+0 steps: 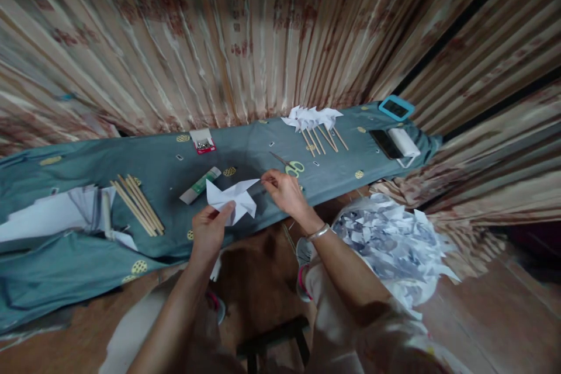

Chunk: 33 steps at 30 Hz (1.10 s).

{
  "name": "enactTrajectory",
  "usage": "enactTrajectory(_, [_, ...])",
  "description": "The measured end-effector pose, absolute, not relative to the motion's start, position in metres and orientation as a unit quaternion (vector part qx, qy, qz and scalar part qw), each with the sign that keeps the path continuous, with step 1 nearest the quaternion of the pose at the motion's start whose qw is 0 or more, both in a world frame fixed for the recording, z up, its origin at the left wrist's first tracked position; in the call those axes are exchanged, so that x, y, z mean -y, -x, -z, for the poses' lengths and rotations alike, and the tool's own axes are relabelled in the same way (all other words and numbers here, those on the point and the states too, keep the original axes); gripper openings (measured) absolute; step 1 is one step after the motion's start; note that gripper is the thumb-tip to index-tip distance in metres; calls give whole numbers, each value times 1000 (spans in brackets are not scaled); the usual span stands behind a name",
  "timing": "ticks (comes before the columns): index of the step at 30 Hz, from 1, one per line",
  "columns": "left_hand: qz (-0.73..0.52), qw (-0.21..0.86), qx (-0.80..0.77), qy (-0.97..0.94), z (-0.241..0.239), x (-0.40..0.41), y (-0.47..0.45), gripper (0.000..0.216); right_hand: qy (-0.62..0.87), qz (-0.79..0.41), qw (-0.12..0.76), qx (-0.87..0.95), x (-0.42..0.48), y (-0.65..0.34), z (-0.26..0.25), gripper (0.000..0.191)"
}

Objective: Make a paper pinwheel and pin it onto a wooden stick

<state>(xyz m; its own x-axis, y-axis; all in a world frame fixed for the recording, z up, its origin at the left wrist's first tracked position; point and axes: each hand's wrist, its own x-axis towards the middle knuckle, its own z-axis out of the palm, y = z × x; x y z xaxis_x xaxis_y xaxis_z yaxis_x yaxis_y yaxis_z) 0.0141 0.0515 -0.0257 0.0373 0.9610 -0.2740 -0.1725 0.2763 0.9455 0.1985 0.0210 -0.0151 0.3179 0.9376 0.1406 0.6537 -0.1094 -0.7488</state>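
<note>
My left hand (209, 230) pinches the lower edge of a folded white paper pinwheel (234, 197) held over the table's front edge. My right hand (283, 190) is closed on the paper's right tip, fingers pinched near a thin stick end. Just beyond my right hand lie scissors with yellow-green handles (290, 166). A glue stick (200, 185) lies left of the paper on the teal cloth (153, 163).
Several wooden sticks (137, 204) lie at the left beside white paper sheets (48, 216). Finished pinwheels on sticks (313, 124) rest at the back. A small box of pins (203, 142), a phone (385, 144), a white roll (404, 142); paper scraps (390, 245) fill a bag at right.
</note>
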Motion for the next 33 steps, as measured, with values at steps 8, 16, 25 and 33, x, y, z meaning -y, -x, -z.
enactTrajectory(8, [-479, 610, -483, -407, 18, -64, -31, 38, 615, -225, 612, 443, -20, -208, -1, 14])
enactTrajectory(16, [-461, 603, -465, -456, 35, -76, -53, 23, 597, -236, 605, 471, -5, -197, -14, 8])
enactTrajectory(25, [-484, 633, -429, -425, 30, -74, -58, 23, 619, -155, 480, 602, 4, -176, -7, 11])
enactTrajectory(33, [-469, 634, -441, -429, 31, -71, -55, 27, 621, -120, 438, 638, 2, -177, -1, 14])
